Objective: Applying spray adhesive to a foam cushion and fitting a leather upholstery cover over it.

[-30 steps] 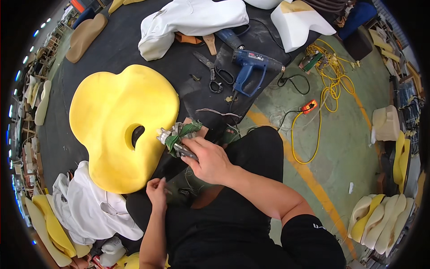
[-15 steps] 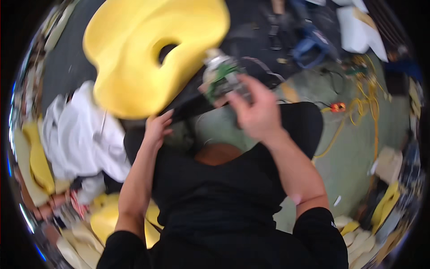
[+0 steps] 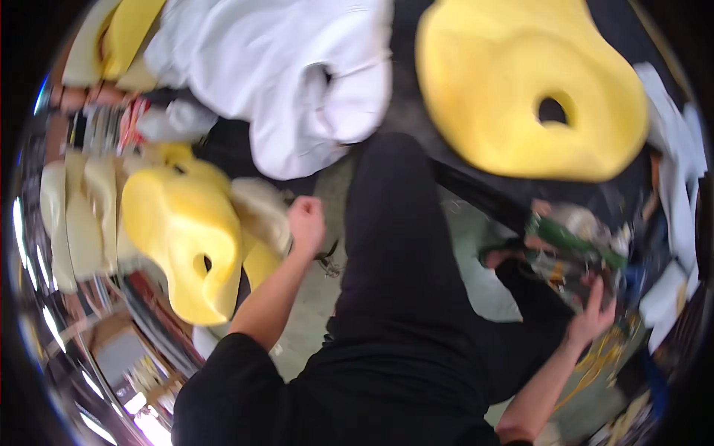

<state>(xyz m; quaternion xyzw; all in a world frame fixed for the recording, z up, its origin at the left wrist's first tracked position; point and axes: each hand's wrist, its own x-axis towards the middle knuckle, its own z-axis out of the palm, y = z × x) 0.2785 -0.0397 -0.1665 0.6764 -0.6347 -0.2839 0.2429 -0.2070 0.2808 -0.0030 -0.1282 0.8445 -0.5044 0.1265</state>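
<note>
My left hand is raised on the left, fingers curled into a fist with nothing visible in it. Over on the right, my right hand has its fingers stretched apart, right beside a green and grey device. Blur hides the device's exact kind and whether my fingertips touch it. Beyond it, a yellow moulded foam seat cushion with a hole lies on the dark tabletop. A white fabric cover is spread to the left of the cushion.
More yellow foam cushions are piled at the left, alongside cream foam pieces. White sheets hang at the right. Yellow cords trail on the floor at lower right. Shelving with cartons shows at lower left.
The view has turned left, so the cushion and device appear further right. My left hand has come away from the table edge and closed. My right hand has loosened from the device.
</note>
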